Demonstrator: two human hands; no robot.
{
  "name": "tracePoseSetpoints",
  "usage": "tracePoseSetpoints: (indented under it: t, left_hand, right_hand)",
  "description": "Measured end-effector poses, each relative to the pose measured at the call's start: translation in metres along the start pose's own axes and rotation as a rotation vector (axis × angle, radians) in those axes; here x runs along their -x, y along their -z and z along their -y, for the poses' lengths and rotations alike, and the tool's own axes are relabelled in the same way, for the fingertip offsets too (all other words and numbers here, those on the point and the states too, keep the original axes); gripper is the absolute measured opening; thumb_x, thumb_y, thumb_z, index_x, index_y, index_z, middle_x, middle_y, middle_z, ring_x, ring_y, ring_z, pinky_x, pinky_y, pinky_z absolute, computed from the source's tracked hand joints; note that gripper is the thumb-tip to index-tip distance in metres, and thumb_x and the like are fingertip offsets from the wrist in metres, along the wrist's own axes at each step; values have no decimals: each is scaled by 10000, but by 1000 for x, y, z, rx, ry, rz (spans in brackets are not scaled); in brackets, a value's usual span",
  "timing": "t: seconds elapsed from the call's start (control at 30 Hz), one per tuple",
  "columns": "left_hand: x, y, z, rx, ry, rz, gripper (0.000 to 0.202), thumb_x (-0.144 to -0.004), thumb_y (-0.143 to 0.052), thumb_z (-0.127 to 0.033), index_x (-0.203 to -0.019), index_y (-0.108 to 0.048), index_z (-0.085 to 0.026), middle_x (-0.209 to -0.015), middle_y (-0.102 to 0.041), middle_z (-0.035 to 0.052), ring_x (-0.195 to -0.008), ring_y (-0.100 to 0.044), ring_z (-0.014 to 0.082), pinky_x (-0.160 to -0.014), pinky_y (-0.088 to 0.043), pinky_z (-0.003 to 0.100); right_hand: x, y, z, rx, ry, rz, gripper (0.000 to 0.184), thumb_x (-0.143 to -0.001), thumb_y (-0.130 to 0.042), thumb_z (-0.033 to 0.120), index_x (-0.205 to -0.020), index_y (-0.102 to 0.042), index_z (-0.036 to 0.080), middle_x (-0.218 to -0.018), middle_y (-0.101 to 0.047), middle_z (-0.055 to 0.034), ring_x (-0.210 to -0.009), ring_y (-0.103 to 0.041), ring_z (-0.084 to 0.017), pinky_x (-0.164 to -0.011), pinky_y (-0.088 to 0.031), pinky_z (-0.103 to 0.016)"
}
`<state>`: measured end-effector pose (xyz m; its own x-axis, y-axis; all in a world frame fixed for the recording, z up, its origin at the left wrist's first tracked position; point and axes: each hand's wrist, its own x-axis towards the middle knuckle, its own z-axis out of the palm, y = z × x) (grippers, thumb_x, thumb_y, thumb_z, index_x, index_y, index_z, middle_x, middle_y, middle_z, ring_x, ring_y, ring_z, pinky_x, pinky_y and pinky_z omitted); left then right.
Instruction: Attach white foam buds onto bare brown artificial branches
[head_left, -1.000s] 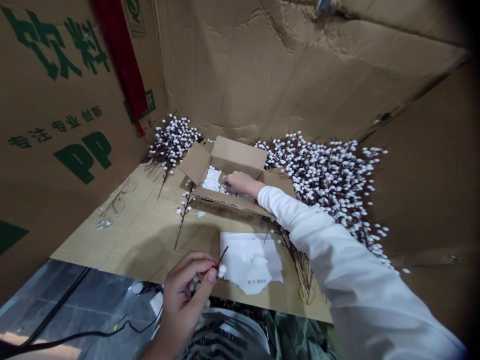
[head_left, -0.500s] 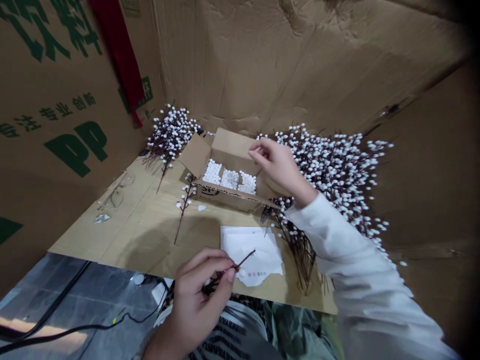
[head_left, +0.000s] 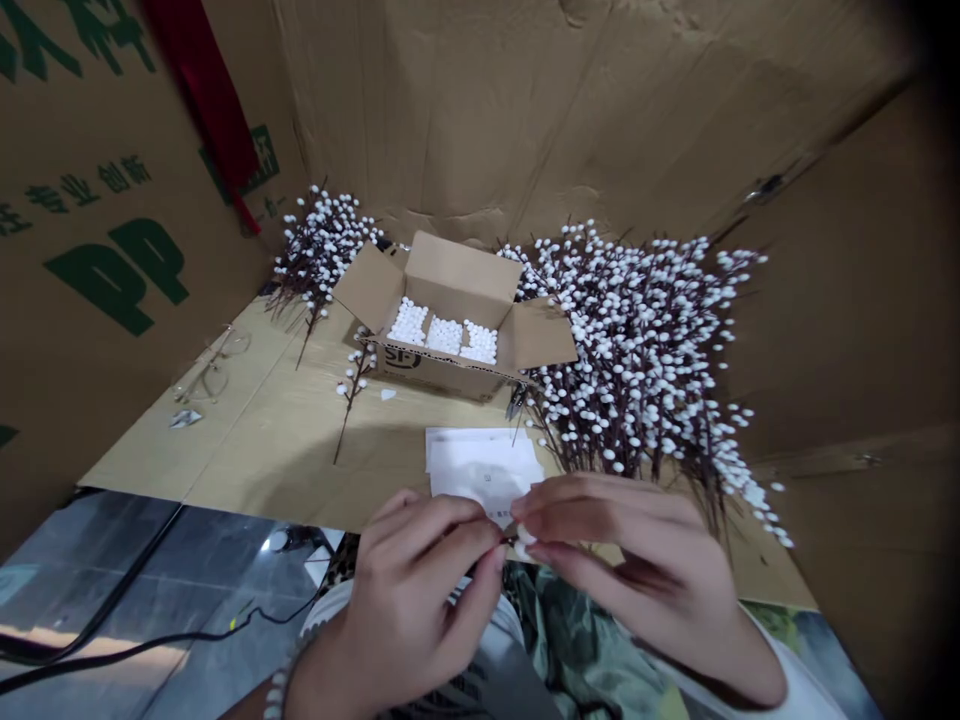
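My left hand [head_left: 412, 600] and my right hand [head_left: 630, 560] meet low in the view. Their fingertips pinch a short dark twig with white foam beads [head_left: 521, 537], which the fingers mostly hide. Just beyond the hands lie white paper sheets [head_left: 480, 465]. Farther back stands an open cardboard box [head_left: 442, 372] holding packed white beaded sprigs [head_left: 444, 335]. A large heap of dark stems with white beads [head_left: 637, 370] rises to its right, and a smaller heap [head_left: 319, 250] lies to its left. A single beaded stem [head_left: 354, 385] lies beside the box.
A pair of thin-framed glasses [head_left: 210, 370] lies on the cardboard work surface [head_left: 255, 440] at the left. Printed cardboard walls [head_left: 525, 110] rise behind and beside it. A black cable [head_left: 150, 650] crosses the tiled floor at lower left.
My right hand has left the box area and come down to my left hand, and both now pinch the twig. The box's flaps stand clear, showing its beaded contents.
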<state>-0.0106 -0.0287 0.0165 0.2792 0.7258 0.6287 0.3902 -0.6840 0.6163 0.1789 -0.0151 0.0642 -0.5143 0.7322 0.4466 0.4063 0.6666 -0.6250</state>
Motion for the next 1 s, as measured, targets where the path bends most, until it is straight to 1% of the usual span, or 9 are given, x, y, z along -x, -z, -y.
tracePoseSetpoints:
  t: [0.13, 0.27, 0.33, 0.47, 0.6, 0.73, 1.0]
  left_hand:
    - [-2, -1, -6, -35, -16, 11, 130, -790, -574, -55, -827, -650, -154, -761, -698, 41, -606, -618, 147, -575, -447, 298]
    - [-1, -2, -9, -38, -8, 48, 127, -784, -573, -55, -820, -646, -153, -762, -702, 36, -610, -621, 148, -588, -441, 300]
    - [0, -3, -10, -38, -14, 48, 128, -784, -569, -56, -824, -642, -153, -759, -701, 35, -610, -620, 148, -590, -438, 298]
    - [0, -3, -11, -46, -11, 38, 125, -789, -564, -60, -822, -634, -157, -759, -700, 35, -609, -616, 149, -596, -425, 299]
    - [2, -2, -11, -65, -11, 63, 133, -790, -569, -63, -849, -631, -165, -791, -705, 34, -617, -618, 151, -629, -411, 311]
    - [4, -3, -11, -105, -9, 84, 120, -800, -564, -71, -840, -626, -165, -778, -701, 28, -607, -614, 151, -618, -373, 319]
    - [4, -4, -11, -117, -22, 75, 115, -789, -561, -56, -810, -618, -153, -772, -698, 27, -621, -608, 147, -625, -344, 319]
  right_hand:
    - [7, 1, 2, 30, 30, 17, 206, -829, -622, 75, -965, -678, 219, -862, -757, -31, -811, -722, -148, -723, -596, -235]
    - [12, 1, 4, 72, 49, 9, 211, -817, -632, 68, -966, -689, 205, -872, -757, -34, -786, -723, -134, -706, -590, -197]
    - [14, 2, 4, 78, 46, 11, 204, -818, -633, 73, -963, -693, 203, -883, -756, -37, -768, -723, -128, -691, -587, -184]
    - [14, 2, 3, 66, 43, 30, 175, -823, -634, 88, -939, -692, 206, -869, -754, -40, -750, -723, -130, -679, -587, -188]
    - [13, 1, 4, 53, 43, 40, 156, -841, -615, 94, -918, -683, 212, -861, -746, -46, -736, -716, -133, -656, -590, -205]
    - [13, 0, 5, 41, 16, 37, 130, -844, -608, 83, -867, -672, 194, -841, -730, -47, -733, -704, -126, -650, -583, -200]
    - [11, -2, 3, -18, -33, 85, 128, -849, -605, 87, -814, -675, 189, -813, -706, -39, -738, -690, -118, -656, -571, -192]
